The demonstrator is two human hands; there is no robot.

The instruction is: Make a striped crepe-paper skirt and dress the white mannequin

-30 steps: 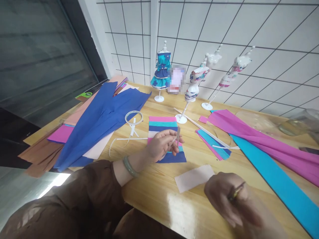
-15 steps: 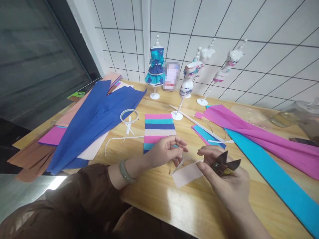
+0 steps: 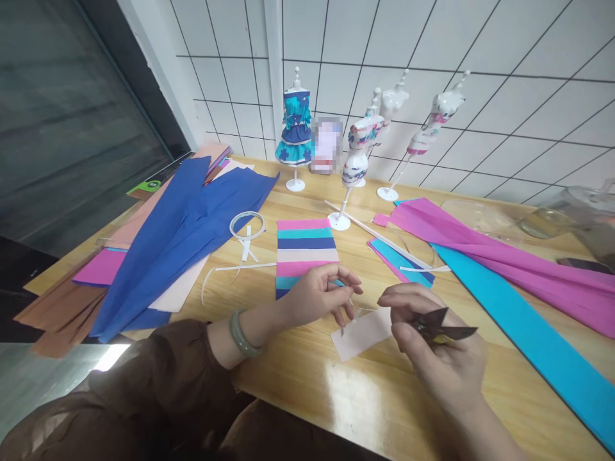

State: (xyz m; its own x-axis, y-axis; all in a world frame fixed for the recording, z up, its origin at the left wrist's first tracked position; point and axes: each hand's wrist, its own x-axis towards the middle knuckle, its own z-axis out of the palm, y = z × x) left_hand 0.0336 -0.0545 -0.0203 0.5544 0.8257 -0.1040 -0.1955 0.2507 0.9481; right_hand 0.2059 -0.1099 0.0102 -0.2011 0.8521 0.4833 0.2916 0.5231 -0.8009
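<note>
My left hand (image 3: 327, 291) hovers at the near edge of a striped sheet (image 3: 307, 244) of pink, turquoise, navy and cream bands. Its fingers are loosely bent and apart, the lower ones over the left end of a pale pink paper strip (image 3: 361, 335). I make out nothing held between them. In my right hand (image 3: 444, 355) lies a pair of thread snips (image 3: 444, 325), dark blades spread and pointing right, with a bit of yellow below. The right thumb and forefinger stand apart beside the strip's right end. My right hand hides part of that end.
Left lie blue crepe paper (image 3: 192, 224) and a tape roll (image 3: 247, 225) with white offcuts. Several small dress forms stand at the back, one in a blue dress (image 3: 295, 128). Pink paper (image 3: 456, 230) and a turquoise strip (image 3: 509, 333) extend right. Paper scraps (image 3: 398, 261) lie mid-table.
A thin white strip that hung by my left fingertips is no longer seen there. The snips have turned in my right hand, their blades now pointing farther right. The view has shifted slightly.
</note>
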